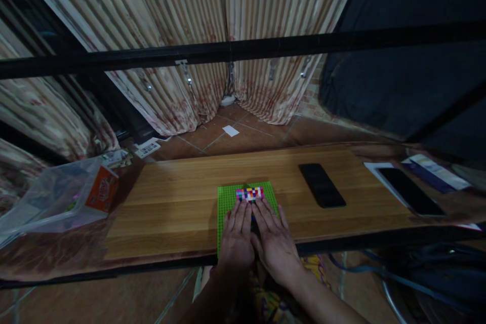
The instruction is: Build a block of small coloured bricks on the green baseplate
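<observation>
A green studded baseplate (224, 197) lies at the front edge of the wooden board. Small multicoloured building bricks (249, 193) form a block of rows on its upper middle. My left hand (238, 235) rests flat on the left part of the plate, its fingers stretched toward the bricks. Beside it, my right hand (273, 240) lies flat with fingers extended, fingertips at the lower edge of the bricks. The hands sit close together, thumbs near each other. Their palms and fingers hide the lower part of the bricks and much of the plate.
A black phone (322, 185) lies on the wooden board (170, 202), right of the plate. Farther right is another dark phone (410, 191) on white paper. At left stands a clear plastic box (72, 212) with an orange label. A dark bar (266, 49) crosses before the curtains (182, 10).
</observation>
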The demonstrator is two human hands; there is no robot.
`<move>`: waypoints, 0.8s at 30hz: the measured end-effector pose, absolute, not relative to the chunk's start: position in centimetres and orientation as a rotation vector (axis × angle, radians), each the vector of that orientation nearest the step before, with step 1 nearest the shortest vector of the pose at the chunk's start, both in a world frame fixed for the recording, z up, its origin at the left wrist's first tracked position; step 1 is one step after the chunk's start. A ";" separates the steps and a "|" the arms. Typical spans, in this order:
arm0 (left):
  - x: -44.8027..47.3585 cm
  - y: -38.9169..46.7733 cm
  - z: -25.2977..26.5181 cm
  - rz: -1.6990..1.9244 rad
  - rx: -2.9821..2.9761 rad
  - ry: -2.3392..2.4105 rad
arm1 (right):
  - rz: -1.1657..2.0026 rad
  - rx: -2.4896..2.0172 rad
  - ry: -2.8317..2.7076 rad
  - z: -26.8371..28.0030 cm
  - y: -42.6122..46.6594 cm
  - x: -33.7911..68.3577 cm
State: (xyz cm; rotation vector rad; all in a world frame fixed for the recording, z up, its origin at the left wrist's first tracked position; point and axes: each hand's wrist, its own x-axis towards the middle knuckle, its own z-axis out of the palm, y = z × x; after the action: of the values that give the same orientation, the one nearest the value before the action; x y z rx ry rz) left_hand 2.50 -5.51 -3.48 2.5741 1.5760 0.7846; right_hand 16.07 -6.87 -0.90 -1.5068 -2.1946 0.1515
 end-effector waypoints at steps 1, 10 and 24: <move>2.5 -5.5 -3.6 0.769 2.588 1.581 | 0.145 -1.506 -2.202 -1.0 -6.9 16.1; 2.5 -5.5 -3.1 0.766 2.609 1.597 | 0.126 -1.473 -2.215 -1.3 -6.7 16.3; 4.0 -5.6 -0.9 0.659 2.649 1.543 | 0.177 -1.601 -1.914 -2.4 -8.3 17.7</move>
State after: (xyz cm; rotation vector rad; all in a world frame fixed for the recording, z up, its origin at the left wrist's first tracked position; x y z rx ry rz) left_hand 4.03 -5.65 -0.85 2.6492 1.5435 0.6589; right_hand 17.70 -8.26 -2.41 -1.6013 -1.9136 0.1772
